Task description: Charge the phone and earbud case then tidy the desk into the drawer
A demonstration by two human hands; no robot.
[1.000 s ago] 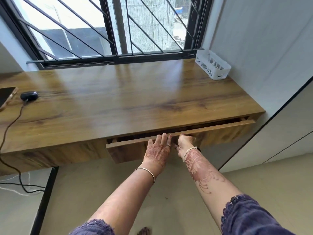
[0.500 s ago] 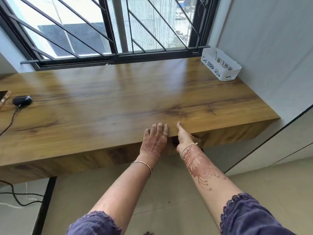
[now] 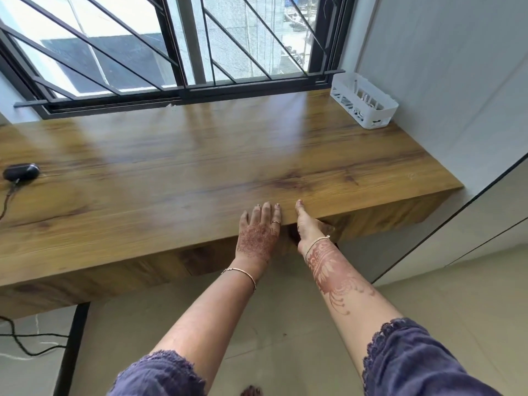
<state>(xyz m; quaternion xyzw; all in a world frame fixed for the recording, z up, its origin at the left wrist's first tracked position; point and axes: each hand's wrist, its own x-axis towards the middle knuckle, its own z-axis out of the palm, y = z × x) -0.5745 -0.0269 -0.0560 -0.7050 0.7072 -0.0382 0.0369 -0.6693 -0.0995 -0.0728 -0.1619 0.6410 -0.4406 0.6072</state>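
Observation:
The drawer front (image 3: 380, 221) sits flush under the wooden desk top (image 3: 200, 172), closed. My left hand (image 3: 258, 232) lies flat with straight fingers against the desk's front edge. My right hand (image 3: 307, 224) is beside it, thumb up on the edge, its fingers hidden under the desk. A black earbud case (image 3: 20, 172) lies at the far left of the desk with a black cable (image 3: 7, 195) plugged into it. The phone is out of view.
A white slotted basket (image 3: 364, 105) stands at the back right corner against the wall. A barred window (image 3: 171, 44) runs along the back. A black desk leg (image 3: 71, 350) and loose cables (image 3: 25, 342) are on the floor at left.
The drawer, open a second ago, has been pushed shut by both hands. The view has shifted right, so the phone has left the frame.

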